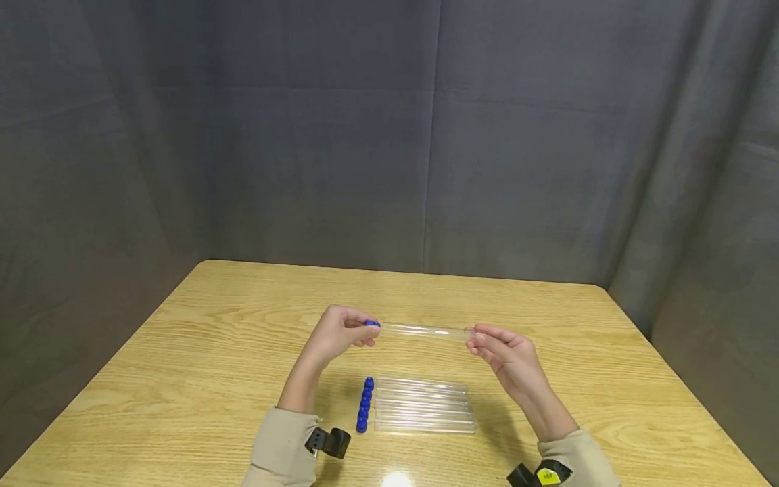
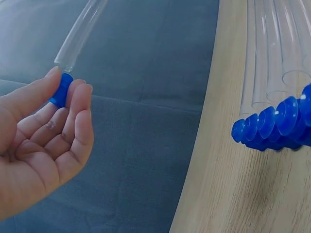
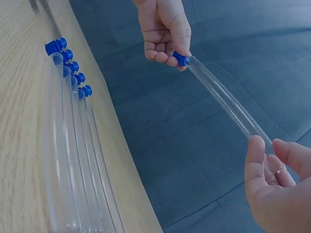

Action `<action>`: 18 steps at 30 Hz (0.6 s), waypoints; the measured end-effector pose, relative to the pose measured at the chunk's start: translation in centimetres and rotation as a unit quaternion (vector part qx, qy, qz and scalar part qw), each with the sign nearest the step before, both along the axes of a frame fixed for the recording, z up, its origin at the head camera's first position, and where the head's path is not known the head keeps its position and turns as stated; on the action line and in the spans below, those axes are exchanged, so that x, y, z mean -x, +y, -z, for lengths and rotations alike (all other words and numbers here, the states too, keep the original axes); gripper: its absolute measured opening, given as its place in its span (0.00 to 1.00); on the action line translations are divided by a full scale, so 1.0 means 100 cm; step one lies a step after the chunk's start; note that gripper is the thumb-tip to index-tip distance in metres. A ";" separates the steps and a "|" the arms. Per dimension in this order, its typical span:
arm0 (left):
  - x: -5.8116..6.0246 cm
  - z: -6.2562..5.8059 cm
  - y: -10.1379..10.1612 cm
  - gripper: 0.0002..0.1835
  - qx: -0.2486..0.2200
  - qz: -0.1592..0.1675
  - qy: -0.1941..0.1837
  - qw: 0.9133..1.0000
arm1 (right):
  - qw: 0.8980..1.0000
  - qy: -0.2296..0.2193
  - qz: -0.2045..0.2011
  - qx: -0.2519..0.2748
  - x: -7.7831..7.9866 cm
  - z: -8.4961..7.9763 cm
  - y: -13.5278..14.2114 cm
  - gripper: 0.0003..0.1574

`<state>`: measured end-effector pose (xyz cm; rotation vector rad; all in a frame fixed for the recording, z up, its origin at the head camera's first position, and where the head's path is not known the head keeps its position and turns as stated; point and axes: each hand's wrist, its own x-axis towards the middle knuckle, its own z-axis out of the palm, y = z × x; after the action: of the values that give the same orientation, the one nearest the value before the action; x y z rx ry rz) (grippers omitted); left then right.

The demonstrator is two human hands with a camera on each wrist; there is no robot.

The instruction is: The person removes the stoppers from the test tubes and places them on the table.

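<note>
Between finger and thumb my left hand (image 1: pixel 339 333) pinches a blue stopper (image 2: pixel 61 91). My right hand (image 1: pixel 510 355) grips the closed end of a clear test tube (image 1: pixel 424 331), held level above the table. The tube's open mouth faces the stopper; in the left wrist view a small gap shows between them, while in the right wrist view they look nearly touching. Nearer me, several more clear test tubes (image 1: pixel 422 406) lie side by side on the table. A column of blue stoppers (image 1: pixel 364 406) stands along their left ends, by the open mouths.
The wooden table (image 1: pixel 182 379) has rounded far corners. Behind it and at both sides hangs a dark grey curtain (image 1: pixel 304 149). Black wrist cameras (image 1: pixel 338 442) are strapped over both beige sleeves (image 1: pixel 281 446), close to the lying stoppers and tubes.
</note>
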<state>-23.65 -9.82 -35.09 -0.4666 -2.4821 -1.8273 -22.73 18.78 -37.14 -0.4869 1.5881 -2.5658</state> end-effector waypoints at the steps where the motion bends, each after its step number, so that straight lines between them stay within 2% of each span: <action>1: 0.000 0.000 0.000 0.07 0.000 -0.001 -0.003 1.000 | 1.000 -0.002 0.000 0.001 0.000 0.000 0.001 0.16; 10: -0.001 -0.001 0.001 0.09 0.004 -0.001 -0.017 1.000 | 1.000 -0.003 -0.019 0.021 0.003 0.004 0.002 0.17; 18: -0.002 -0.003 0.001 0.09 0.021 -0.004 -0.030 0.999 | 1.000 -0.008 -0.019 -0.005 0.006 0.010 0.003 0.16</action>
<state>-23.47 -9.69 -34.82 -0.4086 -2.5630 -1.8160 -23.31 19.06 -38.13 -0.4912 1.5706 -2.5255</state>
